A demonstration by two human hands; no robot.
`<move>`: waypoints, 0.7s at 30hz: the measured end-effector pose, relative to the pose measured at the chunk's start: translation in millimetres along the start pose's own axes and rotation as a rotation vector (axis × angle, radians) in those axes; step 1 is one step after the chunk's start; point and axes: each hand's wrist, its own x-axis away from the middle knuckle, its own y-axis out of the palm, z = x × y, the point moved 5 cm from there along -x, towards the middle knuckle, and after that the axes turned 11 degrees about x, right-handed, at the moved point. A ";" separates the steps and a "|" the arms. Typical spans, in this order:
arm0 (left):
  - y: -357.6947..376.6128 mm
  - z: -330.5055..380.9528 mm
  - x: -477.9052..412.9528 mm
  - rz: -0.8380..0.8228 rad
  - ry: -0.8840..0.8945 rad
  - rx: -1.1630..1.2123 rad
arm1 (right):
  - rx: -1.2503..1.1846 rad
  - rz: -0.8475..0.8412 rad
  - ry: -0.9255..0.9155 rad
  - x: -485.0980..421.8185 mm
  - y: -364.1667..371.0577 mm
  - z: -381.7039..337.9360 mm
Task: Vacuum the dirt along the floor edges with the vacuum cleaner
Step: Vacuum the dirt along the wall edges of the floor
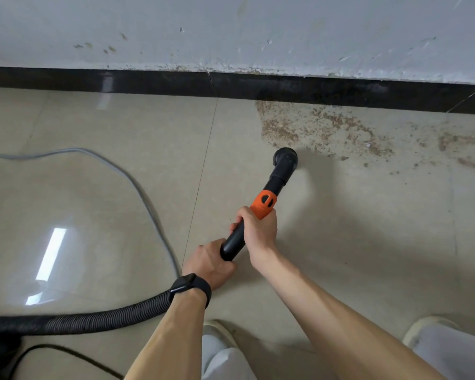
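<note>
Roughly by size: beige tiled floor (pixel 93 133); scuffed white wall (pixel 231 28) above a black skirting strip (pixel 148 82). Dirt (pixel 313 124) — a brown gritty patch lying against the skirting, right of centre. Ribbed black hose (pixel 93 320), running in from the left along the floor. Vacuum wand (pixel 277 179), black with an orange collar (pixel 263 204) — left hand (pixel 209 263) wrapped round its rear end, right hand (pixel 258 231) gripping just behind the collar. Round nozzle (pixel 285 157), down on the tile at the patch's near edge. Black wristwatch (pixel 189 287), left wrist.
</note>
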 end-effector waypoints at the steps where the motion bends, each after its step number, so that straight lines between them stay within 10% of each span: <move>1: -0.4 0.6 -0.8 0.006 -0.004 0.006 | -0.002 -0.002 0.003 -1.1 0.8 -2.3; 21: -14.7 5.2 -26.0 0.121 -0.006 0.100 | 0.086 -0.129 -0.030 -33.0 27.1 -28.0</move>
